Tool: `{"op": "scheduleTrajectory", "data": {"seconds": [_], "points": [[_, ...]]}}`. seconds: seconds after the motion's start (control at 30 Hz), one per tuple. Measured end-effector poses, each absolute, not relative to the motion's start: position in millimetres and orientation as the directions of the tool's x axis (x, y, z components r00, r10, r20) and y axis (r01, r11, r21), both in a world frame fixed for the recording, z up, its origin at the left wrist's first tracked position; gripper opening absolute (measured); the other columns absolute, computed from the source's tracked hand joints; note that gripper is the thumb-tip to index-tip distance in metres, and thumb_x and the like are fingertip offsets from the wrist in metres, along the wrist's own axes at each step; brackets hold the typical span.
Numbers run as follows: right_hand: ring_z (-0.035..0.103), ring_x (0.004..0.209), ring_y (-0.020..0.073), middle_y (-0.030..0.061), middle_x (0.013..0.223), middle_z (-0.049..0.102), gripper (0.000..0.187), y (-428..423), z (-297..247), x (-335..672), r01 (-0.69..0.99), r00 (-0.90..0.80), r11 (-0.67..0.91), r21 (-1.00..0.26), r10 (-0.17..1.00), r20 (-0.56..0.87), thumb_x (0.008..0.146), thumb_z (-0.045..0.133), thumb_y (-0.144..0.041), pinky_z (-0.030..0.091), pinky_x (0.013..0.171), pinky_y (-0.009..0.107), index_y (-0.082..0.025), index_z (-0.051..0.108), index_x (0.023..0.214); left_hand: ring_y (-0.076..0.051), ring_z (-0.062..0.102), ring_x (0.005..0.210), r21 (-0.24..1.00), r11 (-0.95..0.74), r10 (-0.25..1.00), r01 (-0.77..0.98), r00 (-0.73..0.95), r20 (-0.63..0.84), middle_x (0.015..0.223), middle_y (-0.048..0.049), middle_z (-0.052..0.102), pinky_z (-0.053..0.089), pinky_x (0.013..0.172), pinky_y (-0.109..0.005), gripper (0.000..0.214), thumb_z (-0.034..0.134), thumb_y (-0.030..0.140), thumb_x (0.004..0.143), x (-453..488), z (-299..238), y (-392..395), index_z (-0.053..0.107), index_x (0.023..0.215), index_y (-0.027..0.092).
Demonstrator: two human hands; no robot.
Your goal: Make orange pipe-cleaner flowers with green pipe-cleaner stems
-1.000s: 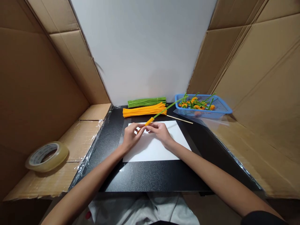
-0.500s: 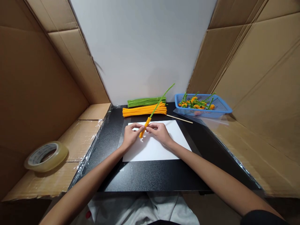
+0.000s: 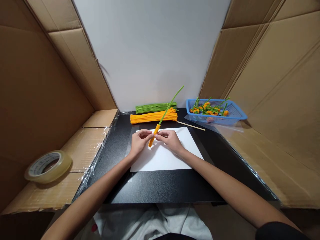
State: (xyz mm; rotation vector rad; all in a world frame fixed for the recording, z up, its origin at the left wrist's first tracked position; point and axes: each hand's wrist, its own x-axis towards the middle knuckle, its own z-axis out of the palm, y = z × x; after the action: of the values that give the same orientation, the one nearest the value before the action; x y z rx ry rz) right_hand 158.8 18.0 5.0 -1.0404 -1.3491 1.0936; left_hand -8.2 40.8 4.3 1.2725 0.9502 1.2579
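Between my two hands an orange pipe cleaner coil is held at a tilt, with a straight green pipe cleaner running out of its upper end. My left hand pinches the coil from the left with thumb and fingertips. From the other side my right hand grips the same coil between thumb and forefinger. Both hands hover over a white sheet of paper. Behind them lie a bundle of orange pipe cleaners and a bundle of green pipe cleaners.
A blue plastic basket with several orange and green pipe cleaner flowers stands at the back right. A thin wooden stick lies behind the paper. On the cardboard at left rests a roll of clear tape. Cardboard walls flank the black table.
The coil and its green stem have turned slightly, the stem's tip shifting a little left and up. Both hands keep their pinch on the coil in nearly the same place.
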Motion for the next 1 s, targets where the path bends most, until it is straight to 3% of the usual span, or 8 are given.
{"op": "scheduleTrajectory", "data": {"seconds": [0.53,0.77,0.87,1.0], "points": [[0.064,0.071,0.0182,0.0043,0.074,0.072,0.02,18.8,-7.2,155.0,0.01,-0.035,0.216,-0.976,0.976,0.215,0.071,0.075,-0.035,0.049,0.07,0.031,-0.016,0.075,0.076,-0.017,0.067,0.064,0.991,0.058,0.992,-0.117,0.119,-0.044,0.066,-0.0037,0.071,0.051,0.065,-0.027,0.05,0.095,0.033,0.04,-9.8,9.4,38.4,0.069,0.078,0.013],[0.065,0.073,0.0186,0.0043,0.075,0.072,0.018,20.4,-6.5,151.2,0.031,-0.026,0.256,-0.966,0.967,0.255,0.075,0.07,-0.034,0.05,0.074,0.032,-0.017,0.073,0.074,-0.02,0.07,0.083,0.982,-0.188,0.957,0.028,0.229,0.177,0.091,-0.0098,0.076,0.055,0.077,-0.032,0.042,0.082,0.047,0.068,-7.5,6.4,37.2,0.073,0.092,0.014],[0.066,0.075,0.0188,0.0052,0.079,0.073,0.018,21.4,-2.6,152.9,0.06,-0.018,0.252,-0.966,0.968,0.251,0.074,0.072,-0.034,0.05,0.074,0.032,-0.017,0.072,0.077,-0.021,0.069,0.081,0.982,-0.183,0.942,0.035,0.293,0.165,0.092,-0.0107,0.075,0.056,0.069,-0.03,0.045,0.079,0.051,0.069,-8.3,5.0,39.0,0.073,0.092,0.013],[0.065,0.075,0.0179,0.0039,0.08,0.072,0.036,26.7,6.9,164.1,-0.124,0.079,0.219,-0.968,0.974,0.21,0.07,0.078,-0.042,0.05,0.067,0.03,-0.019,0.071,0.096,-0.016,0.065,0.068,0.969,-0.216,0.943,0.118,0.281,0.176,0.089,-0.0104,0.075,0.049,0.057,-0.025,0.047,0.072,0.055,0.076,-13.2,1.4,45.5,0.072,0.096,0.013]]}}
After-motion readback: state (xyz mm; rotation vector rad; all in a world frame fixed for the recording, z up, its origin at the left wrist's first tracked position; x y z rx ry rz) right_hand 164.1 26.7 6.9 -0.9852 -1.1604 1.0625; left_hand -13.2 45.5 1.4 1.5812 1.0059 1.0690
